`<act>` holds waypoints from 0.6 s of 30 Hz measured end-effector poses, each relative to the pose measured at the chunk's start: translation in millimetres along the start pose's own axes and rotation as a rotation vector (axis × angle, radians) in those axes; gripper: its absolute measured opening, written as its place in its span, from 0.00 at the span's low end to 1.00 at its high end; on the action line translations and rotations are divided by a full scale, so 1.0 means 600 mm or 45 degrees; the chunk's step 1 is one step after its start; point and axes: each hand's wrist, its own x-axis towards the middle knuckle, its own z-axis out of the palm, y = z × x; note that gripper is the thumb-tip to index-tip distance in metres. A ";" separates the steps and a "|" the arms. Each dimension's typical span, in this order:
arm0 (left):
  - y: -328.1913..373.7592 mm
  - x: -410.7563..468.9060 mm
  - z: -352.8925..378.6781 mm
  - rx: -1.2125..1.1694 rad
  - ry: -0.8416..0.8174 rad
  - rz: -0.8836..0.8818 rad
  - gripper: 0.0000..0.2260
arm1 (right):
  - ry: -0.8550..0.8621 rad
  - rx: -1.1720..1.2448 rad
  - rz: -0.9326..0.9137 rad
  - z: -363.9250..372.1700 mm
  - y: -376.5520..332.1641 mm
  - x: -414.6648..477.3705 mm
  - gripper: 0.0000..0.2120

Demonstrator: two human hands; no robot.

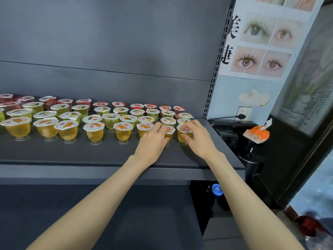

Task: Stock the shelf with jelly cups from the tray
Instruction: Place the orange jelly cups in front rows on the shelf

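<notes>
Several jelly cups stand in rows on the dark grey shelf (90,152): orange ones in front, green-yellow ones behind, red ones at the back. My left hand (153,139) grips an orange jelly cup (169,131) in the front row, fingers curled over its lid. My right hand (193,136) holds the last orange jelly cup (182,137) at the right end of that row, thumb on its side and fingers on its lid. Both cups stand upright on the shelf. No tray is in view.
The shelf's right edge (227,141) lies just beyond my right hand. Past it are a wall socket with a plug (242,116), an orange-and-white packet (256,134) on black equipment, and a blue-capped bottle (217,190) below. A lower shelf (90,213) lies under my forearms.
</notes>
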 end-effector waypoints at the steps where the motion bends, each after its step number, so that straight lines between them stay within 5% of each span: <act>1: 0.000 0.001 -0.004 0.008 -0.021 0.002 0.13 | -0.011 -0.011 0.011 -0.002 -0.002 -0.001 0.09; 8: 0.005 -0.009 -0.044 0.075 -0.221 0.038 0.20 | -0.194 -0.174 0.076 -0.027 -0.020 -0.011 0.18; 18: -0.041 -0.063 -0.178 0.191 -0.182 -0.021 0.16 | -0.186 -0.159 -0.042 -0.053 -0.151 -0.025 0.18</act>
